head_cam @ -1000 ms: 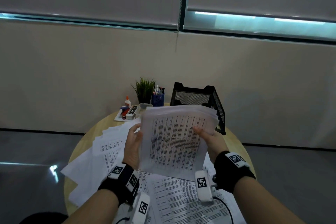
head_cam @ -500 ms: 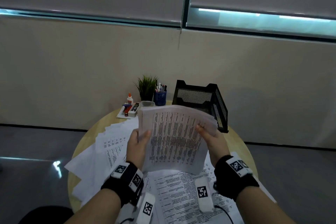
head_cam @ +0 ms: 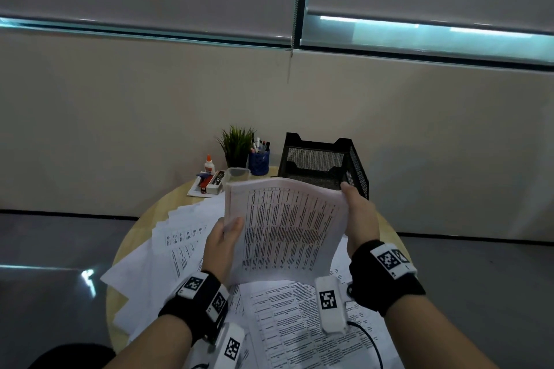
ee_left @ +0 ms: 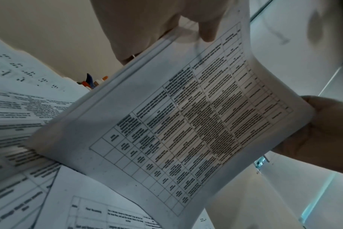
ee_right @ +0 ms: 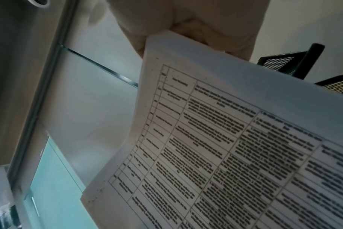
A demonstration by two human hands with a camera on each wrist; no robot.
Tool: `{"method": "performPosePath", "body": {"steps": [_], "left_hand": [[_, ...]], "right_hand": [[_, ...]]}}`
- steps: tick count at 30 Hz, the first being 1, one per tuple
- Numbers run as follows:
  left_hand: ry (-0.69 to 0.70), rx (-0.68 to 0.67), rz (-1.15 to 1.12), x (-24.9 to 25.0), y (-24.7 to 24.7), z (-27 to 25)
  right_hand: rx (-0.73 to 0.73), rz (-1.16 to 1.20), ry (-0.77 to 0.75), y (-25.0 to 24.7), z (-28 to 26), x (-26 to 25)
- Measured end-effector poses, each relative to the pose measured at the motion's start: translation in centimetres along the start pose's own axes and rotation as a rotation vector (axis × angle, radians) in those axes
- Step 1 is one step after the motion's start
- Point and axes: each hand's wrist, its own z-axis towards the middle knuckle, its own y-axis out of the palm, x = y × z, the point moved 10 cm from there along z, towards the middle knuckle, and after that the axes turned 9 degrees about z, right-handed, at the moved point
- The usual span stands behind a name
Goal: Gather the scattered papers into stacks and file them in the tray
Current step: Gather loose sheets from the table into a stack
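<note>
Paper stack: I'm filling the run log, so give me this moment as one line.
left hand: grips paper stack | right hand: grips it | stack: above table | tray: behind stack

right hand (ee_right: 196, 23) grips paper stack (ee_right: 235, 139) top corner | mesh tray (ee_right: 280, 63) behind

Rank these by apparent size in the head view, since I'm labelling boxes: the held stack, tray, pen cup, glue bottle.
1. Stack, though it is nearest the camera, which inflates it.
2. Tray.
3. Pen cup.
4. Glue bottle.
</note>
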Motion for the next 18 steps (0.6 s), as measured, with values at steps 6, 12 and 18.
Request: {"method": "performPosePath", "body": {"steps": [6,12,18], "left_hand": [[0.077,-0.015,0.066,1.6,0.2,0.6],[0.044,-0.016,0.060,1.4,-0.1,1.3],[0.027,-0.045,0.044,1.3,-0.2,1.6]], "right_hand": [[-0.125,0.028,-0.075,0.7,-0.2,-1.1],[-0.220,-0.133,-0.090,0.5,-0.6,0.9],[-0.166,-0.046,-0.068,-1.7,-0.2,2.3]]}}
